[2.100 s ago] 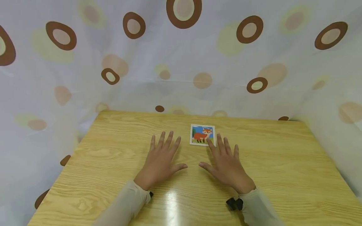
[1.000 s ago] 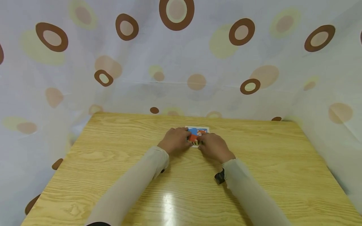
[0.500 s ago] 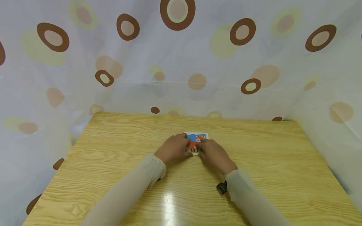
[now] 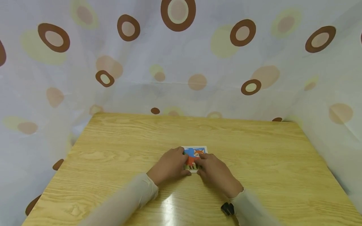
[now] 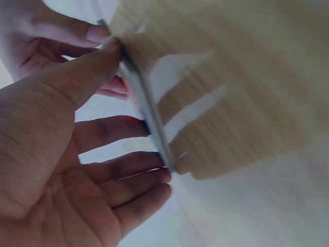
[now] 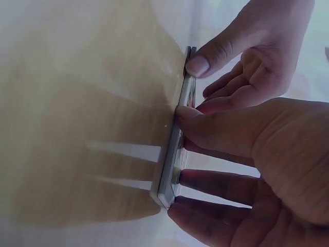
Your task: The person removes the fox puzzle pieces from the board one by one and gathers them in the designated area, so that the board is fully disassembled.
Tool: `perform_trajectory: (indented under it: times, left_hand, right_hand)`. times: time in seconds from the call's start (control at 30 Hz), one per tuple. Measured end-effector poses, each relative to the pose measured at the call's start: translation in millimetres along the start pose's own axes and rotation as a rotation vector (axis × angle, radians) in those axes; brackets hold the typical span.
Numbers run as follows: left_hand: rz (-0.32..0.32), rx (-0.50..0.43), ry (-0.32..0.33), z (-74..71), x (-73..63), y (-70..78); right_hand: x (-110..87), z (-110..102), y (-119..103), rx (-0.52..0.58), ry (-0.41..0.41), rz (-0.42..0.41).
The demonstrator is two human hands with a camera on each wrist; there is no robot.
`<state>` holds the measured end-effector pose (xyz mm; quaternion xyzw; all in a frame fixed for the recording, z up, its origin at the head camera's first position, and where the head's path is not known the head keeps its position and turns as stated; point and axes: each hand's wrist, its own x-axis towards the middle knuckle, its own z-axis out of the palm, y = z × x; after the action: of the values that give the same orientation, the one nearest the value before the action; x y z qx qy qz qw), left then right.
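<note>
Board (image 4: 191, 161): probably light, stiff, slick-faced; best held at edges. Left hand (image 4: 169, 165), right hand (image 4: 217, 172) both part-curled, pinching it at opposite sides, thumbs at near edge.

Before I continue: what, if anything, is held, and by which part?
The fox picture is held: left side by the left hand, right side by the right hand.

High head view, forward and down; close side-on wrist views, fox card (image 4: 192, 160) in both.

L hand (image 4: 169, 165) & R hand (image 4: 217, 172) pinching, close tog.
</note>
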<state>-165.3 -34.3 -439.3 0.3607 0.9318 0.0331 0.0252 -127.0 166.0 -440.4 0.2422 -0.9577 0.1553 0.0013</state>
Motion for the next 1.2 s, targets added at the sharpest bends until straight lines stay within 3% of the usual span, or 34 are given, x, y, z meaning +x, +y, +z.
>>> perform_trajectory:
  times: [0.27, 0.47, 0.73, 0.83, 1.03, 1.2]
  left_hand:
    - [0.043, 0.056, -0.005, -3.0, -24.2, 16.9]
    - [0.065, 0.112, 0.007, -4.1, -37.5, 26.6]
    - [0.114, 0.117, 0.066, 0.8, -56.8, 30.5]
    - [0.115, 0.105, 0.075, 4.3, -60.2, 27.8]
    - [0.126, -0.001, 0.105, 5.2, -62.8, 20.9]
    - [0.148, -0.098, 0.107, 3.4, -63.8, 17.7]
  right_hand:
    - [-26.9, 1.9, -17.3, -0.036, 0.045, -0.036]
    - [-36.7, 0.0, -24.5, -0.070, -0.004, -0.030]
    - [-46.5, -5.1, -36.0, -0.109, -0.059, -0.059]
    - [-42.7, -8.3, -37.9, -0.082, -0.073, -0.076]
    - [-19.3, -10.8, -39.3, 0.004, -0.010, -0.148]
    - [-0.6, -5.9, -41.4, 0.098, -0.052, -0.111]
